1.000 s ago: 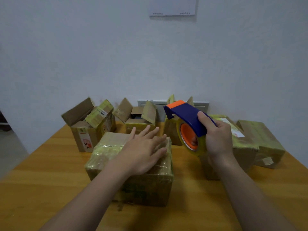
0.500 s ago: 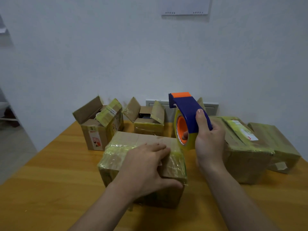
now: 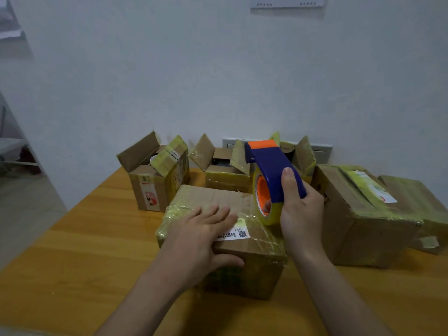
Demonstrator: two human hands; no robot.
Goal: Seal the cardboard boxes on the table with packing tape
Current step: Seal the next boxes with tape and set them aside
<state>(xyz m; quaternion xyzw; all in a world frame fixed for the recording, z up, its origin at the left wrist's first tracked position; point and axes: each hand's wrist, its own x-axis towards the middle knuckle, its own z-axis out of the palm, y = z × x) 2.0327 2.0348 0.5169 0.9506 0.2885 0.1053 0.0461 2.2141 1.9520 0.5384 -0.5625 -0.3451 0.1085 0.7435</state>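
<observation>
A closed cardboard box (image 3: 232, 202) wrapped in yellowish tape sits on the wooden table (image 3: 84, 251) in front of me. My left hand (image 3: 201, 238) lies flat on its top, fingers spread, thumb over the front edge. My right hand (image 3: 300, 209) grips a blue and orange tape dispenser (image 3: 269, 170) with a roll of clear tape, held just above the box's right rear corner. Two sealed boxes (image 3: 358, 214) stand at the right.
Open boxes with raised flaps stand at the back: one at the left (image 3: 155, 175), one in the middle (image 3: 225, 170), one behind the dispenser (image 3: 300, 154). A white wall (image 3: 218, 81) rises right behind them. The table's left edge drops to the floor.
My left hand has flattened its fingers on the box top. The dispenser has come down closer to the box's right rear corner. The view has shifted slightly.
</observation>
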